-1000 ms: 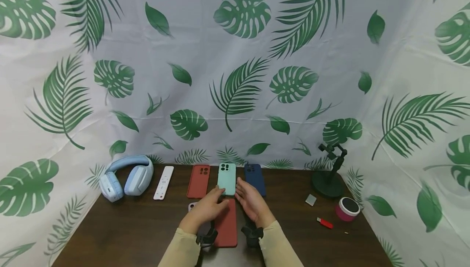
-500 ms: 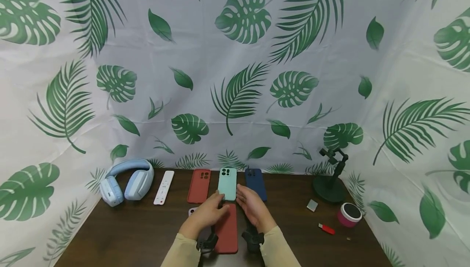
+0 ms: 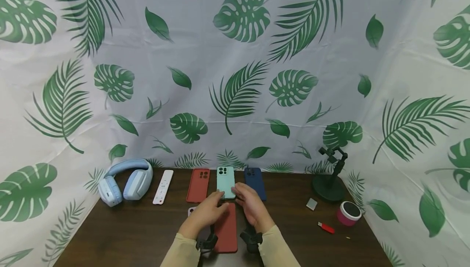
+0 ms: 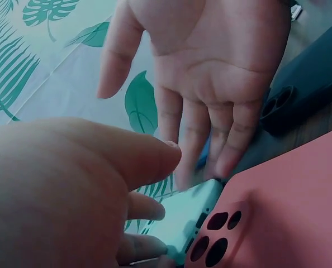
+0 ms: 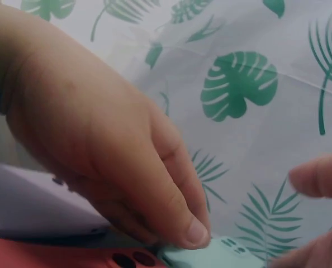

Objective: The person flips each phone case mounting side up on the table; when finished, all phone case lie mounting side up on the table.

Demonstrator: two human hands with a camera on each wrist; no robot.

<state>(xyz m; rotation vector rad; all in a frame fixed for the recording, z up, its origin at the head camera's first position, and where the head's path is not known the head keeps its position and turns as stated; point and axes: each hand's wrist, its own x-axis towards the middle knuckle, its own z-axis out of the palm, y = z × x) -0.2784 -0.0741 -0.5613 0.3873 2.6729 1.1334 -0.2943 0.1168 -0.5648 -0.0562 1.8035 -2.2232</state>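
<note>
A mint-green phone case (image 3: pixel 225 182) lies on the table between my hands, its camera cutouts toward the back. My left hand (image 3: pixel 206 214) reaches in from the left, fingertips at the case's near-left side and thumb raised off it. My right hand (image 3: pixel 252 205) has its fingertips at the right edge of the same case, the fingers nearly straight in the left wrist view. Just below the mint case lies a red phone case (image 3: pixel 226 230), partly between the wrists. A lavender one (image 5: pixel 37 198) is mostly hidden under my left hand in the head view.
Along the back stand out another red case (image 3: pixel 198 186) and a blue case (image 3: pixel 256 183). Headphones (image 3: pixel 137 183) and a white remote (image 3: pixel 163 187) lie left. A black stand (image 3: pixel 328 187), grey square (image 3: pixel 311 204), pink jar (image 3: pixel 349 214) and red USB stick (image 3: pixel 326 228) sit right.
My right hand has moved left, bringing its fingertips to the mint case's edge. The mint case has shifted slightly left. My left hand stays nearly in place.
</note>
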